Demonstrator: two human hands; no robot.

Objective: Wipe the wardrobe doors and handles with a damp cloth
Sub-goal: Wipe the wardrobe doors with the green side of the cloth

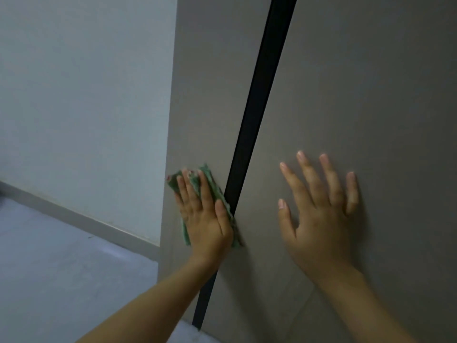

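Hands lie flat: left hand point(206, 216) presses green cloth point(212, 186) against door, right hand point(319, 211) spread on neighbouring door.

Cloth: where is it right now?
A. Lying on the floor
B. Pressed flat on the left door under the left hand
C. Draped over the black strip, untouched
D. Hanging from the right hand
B: the left hand, fingers straight, presses the green cloth flat on the left door beside the black strip; the right hand lies bare on the right door.
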